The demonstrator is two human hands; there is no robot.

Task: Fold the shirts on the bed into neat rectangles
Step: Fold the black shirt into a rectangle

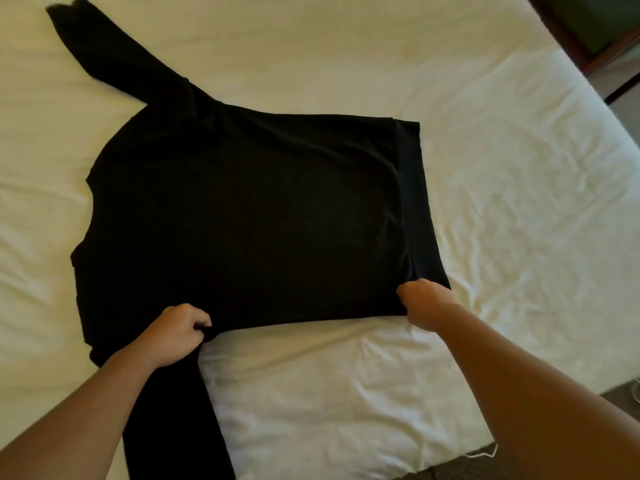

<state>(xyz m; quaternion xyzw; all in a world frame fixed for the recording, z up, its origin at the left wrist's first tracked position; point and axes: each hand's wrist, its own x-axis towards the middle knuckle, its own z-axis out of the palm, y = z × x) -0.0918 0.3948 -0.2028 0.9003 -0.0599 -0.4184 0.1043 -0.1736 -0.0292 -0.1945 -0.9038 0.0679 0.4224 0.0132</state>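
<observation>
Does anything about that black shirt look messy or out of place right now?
Nothing is damaged. The black shirt lies flat on the white sheet, but its far sleeve sticks out at an angle, unfolded, and the sheet is wrinkled. The left hand and the right hand each grip the shirt's near edge.

White-sheeted bed (485,174), black shirt (242,216) spread flat

Near sleeve (180,427) of black shirt (242,220) cut off below.
</observation>
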